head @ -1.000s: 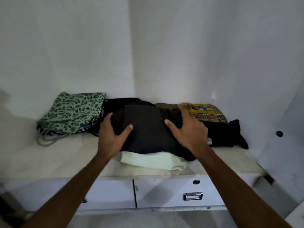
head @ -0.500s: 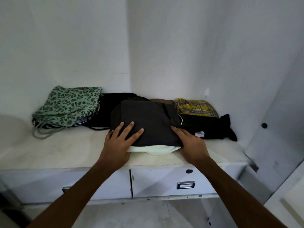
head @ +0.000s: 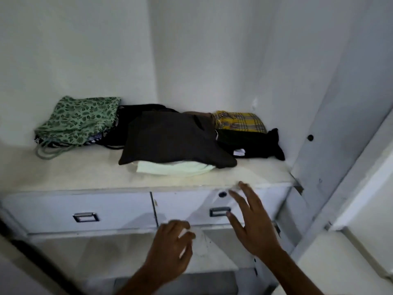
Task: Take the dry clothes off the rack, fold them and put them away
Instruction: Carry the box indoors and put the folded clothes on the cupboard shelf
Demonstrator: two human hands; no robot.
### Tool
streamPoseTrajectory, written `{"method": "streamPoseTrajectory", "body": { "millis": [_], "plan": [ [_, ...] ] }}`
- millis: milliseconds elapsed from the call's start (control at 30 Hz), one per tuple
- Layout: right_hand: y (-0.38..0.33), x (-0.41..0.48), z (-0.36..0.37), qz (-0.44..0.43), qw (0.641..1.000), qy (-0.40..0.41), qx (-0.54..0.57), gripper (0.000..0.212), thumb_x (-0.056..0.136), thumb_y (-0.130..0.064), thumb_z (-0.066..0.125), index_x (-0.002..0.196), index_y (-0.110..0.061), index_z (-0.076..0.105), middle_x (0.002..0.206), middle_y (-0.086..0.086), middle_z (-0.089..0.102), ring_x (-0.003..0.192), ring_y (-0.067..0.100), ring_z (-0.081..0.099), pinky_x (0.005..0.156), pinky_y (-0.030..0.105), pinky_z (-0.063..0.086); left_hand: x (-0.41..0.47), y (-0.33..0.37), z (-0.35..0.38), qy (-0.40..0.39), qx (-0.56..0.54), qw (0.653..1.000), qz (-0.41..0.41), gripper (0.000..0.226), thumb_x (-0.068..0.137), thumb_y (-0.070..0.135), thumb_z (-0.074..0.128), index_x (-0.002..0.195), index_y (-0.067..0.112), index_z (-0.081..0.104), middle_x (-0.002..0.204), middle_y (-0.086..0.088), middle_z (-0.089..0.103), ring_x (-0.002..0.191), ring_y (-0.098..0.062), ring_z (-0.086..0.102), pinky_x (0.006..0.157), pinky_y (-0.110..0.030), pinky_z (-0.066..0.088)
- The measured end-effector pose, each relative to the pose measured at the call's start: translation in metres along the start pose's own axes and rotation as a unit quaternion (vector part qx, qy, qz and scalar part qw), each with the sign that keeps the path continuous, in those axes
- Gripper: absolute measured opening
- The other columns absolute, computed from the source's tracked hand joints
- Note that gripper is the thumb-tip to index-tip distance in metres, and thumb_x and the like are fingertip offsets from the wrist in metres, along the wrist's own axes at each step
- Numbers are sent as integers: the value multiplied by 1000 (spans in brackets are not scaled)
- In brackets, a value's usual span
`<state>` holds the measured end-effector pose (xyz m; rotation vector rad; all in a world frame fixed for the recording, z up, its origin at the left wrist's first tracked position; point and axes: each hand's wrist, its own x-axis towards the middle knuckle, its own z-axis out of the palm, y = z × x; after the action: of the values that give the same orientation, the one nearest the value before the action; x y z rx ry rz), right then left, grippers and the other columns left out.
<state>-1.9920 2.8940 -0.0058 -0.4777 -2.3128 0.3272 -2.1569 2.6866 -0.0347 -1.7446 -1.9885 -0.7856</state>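
Your left hand (head: 170, 250) and right hand (head: 253, 228) withdrew from one dark garment (head: 170, 137), fingers released; two drawers (head: 106, 207) (head: 180, 205) lay below.

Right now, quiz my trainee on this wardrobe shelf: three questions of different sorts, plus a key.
1. True or false: neither the left hand nor the right hand touches the dark folded garment.
2. What lies directly under that garment? A) pale green cloth B) red towel C) nothing
3. Fill in: the green leaf-print cloth lies at the shelf's ____ end.
Key: 1 true; 2 A; 3 left.
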Motion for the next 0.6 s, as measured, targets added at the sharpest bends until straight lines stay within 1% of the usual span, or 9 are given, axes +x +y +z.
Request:
{"method": "streamPoseTrajectory", "body": {
  "millis": [67, 133, 200, 267, 333, 400, 500, 567, 600],
  "plan": [
    [24, -48, 0, 14, 997, -71, 11, 49, 99, -44, 52, 144, -26, 48, 158, 3, 37, 146, 18, 33, 114, 34, 36, -30, 28, 37, -67, -57, 993, -78, 16, 75, 26, 65, 90, 28, 67, 100, 10, 59, 89, -18, 61, 67, -31, 47],
    [62, -113, -9, 74, 978, -196, -12, 52, 95, -54, 45, 141, -29, 52, 155, 0, 40, 142, 18, 37, 109, 34, 43, -69, 64, 83, -145, -109, 965, -191, 25, 70, 33, 59, 93, 29, 67, 99, 12, 60, 87, -20, 63, 70, -31, 53],
    [108, -187, -34, 172, 922, -344, -48, 59, 88, -55, 46, 142, -32, 51, 159, -2, 34, 144, 21, 34, 111, 35, 40, -108, 108, 125, -233, -143, 910, -313, 56, 70, 47, 49, 117, 22, 66, 115, 2, 63, 103, -28, 63, 86, -34, 53],
    [157, -258, -69, 245, 868, -421, -98, 61, 88, -49, 54, 146, -29, 47, 160, 4, 30, 146, 28, 31, 114, 39, 37, -136, 156, 152, -311, -159, 832, -431, 86, 73, 63, 46, 147, 18, 41, 142, -10, 49, 126, -32, 51, 101, -40, 46],
    [199, -322, -106, 317, 837, -421, -146, 67, 90, -46, 57, 151, -27, 38, 162, 7, 25, 146, 31, 29, 112, 44, 39, -158, 199, 171, -333, -176, 761, -528, 103, 80, 65, 61, 158, 19, 11, 157, -15, 28, 137, -35, 39, 106, -46, 39],
    [225, -368, -137, 374, 814, -401, -193, 75, 90, -41, 60, 156, -29, 26, 164, 9, 19, 148, 32, 25, 108, 48, 40, -176, 228, 184, -319, -199, 701, -605, 117, 77, 59, 72, 158, 22, -3, 160, -19, 21, 138, -38, 39, 107, -49, 38],
    [257, -417, -171, 431, 791, -376, -217, 84, 89, -38, 60, 158, -30, 13, 162, 10, 21, 145, 33, 29, 102, 53, 43, -201, 271, 202, -328, -227, 640, -656, 106, 84, 43, 74, 156, 16, 3, 150, -21, 40, 124, -39, 53, 101, -47, 47],
    [271, -429, -176, 484, 774, -366, -184, 83, 92, -40, 57, 158, -29, 8, 149, 9, 44, 127, 35, 52, 89, 49, 49, -210, 285, 203, -342, -204, 635, -662, 79, 91, 25, 66, 151, 15, 16, 136, -22, 54, 110, -39, 60, 93, -46, 52],
    [274, -431, -174, 505, 763, -369, -167, 80, 93, -41, 55, 157, -28, 9, 137, 10, 56, 116, 35, 60, 84, 45, 50, -213, 286, 204, -340, -176, 647, -660, 68, 93, 17, 61, 149, 15, 22, 130, -23, 57, 105, -39, 61, 90, -47, 53]
  ]
}}
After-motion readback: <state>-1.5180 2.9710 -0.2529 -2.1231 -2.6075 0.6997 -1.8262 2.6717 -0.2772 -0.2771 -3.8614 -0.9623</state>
